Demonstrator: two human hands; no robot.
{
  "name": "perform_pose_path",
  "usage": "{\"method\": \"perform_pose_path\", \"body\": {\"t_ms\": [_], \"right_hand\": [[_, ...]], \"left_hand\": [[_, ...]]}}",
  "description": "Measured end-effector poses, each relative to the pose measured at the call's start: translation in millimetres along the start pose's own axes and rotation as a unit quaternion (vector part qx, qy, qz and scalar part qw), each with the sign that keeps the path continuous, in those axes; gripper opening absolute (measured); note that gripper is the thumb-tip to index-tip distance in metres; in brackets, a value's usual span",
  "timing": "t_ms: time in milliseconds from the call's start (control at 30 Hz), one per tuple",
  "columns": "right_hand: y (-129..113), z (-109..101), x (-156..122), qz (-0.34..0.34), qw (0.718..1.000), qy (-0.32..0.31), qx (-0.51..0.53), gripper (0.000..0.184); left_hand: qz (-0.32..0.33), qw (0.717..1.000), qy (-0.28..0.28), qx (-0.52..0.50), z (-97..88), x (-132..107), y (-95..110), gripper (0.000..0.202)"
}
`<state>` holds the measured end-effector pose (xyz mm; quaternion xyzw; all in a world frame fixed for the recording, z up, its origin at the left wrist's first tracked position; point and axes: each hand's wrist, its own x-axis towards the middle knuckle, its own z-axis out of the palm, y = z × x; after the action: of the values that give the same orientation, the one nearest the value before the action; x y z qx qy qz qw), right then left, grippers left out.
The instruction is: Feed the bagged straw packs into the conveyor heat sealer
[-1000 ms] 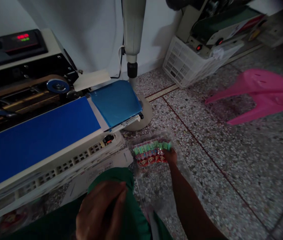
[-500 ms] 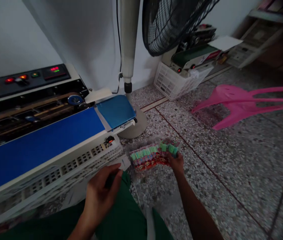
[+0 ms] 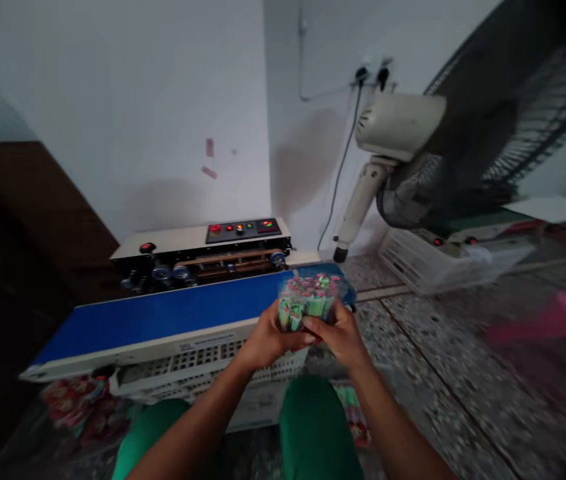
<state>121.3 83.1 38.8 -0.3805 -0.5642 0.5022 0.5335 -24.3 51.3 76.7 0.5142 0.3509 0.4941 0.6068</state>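
Between both hands is a clear plastic pack of small green-and-pink packets (image 3: pixel 313 300), held up in front of the conveyor's near end. My left hand (image 3: pixel 269 341) grips its left side with the thumb across the lower front. From the right, my right hand (image 3: pixel 341 339) closes on it, thumb pressed to the front. The blue conveyor belt (image 3: pixel 173 319) runs behind and to the left, under the sealing machine's lit control panel (image 3: pixel 243 230). On the floor, partly behind my right forearm, lie more green-and-red packets (image 3: pixel 353 407) in clear plastic.
White slotted crates (image 3: pixel 183 370) stand under the conveyor. Red packets in a plastic bag (image 3: pixel 75 403) lie at lower left. A pedestal fan (image 3: pixel 397 127), a white basket (image 3: pixel 407 267) and a blurred pink plastic stool (image 3: pixel 553 317) are to the right.
My view has swung left. My right hand has lifted from the packets on the floor, and the pack is now up between both hands. My left hand, empty before, has closed on it.
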Motion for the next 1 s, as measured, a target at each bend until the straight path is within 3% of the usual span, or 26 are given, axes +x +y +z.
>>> {"method": "perform_pose_path", "body": {"t_ms": [200,367,533,667,800,1000], "right_hand": [[-21.0,77.6,47.4,-0.046,0.991,-0.118,0.053,0.051],[-14.6,121.5,73.7,-0.007,0.991,-0.124,0.041,0.041],[5.5,157.1,83.8,-0.03,0.985,-0.141,0.098,0.04],[17.9,170.5,81.9,-0.036,0.989,-0.126,0.064,0.04],[27.4,172.9,87.1,-0.056,0.996,-0.059,0.033,0.037],[41.4,163.6,104.1,-0.079,0.996,0.049,0.01,0.032]], "left_hand": [[0.085,0.978,0.183,0.044,-67.3,-7.4,31.2,0.031],[0.102,0.973,0.208,0.001,-112.3,-16.6,32.7,0.035],[0.071,0.955,0.278,-0.07,-138.2,-29.4,13.7,0.033],[0.082,0.936,0.319,-0.122,-148.3,-35.5,2.9,0.037],[0.093,0.919,0.357,-0.139,-152.5,-36.7,0.5,0.038],[0.082,0.927,0.341,-0.132,-159.8,-38.2,-3.8,0.034]]}}
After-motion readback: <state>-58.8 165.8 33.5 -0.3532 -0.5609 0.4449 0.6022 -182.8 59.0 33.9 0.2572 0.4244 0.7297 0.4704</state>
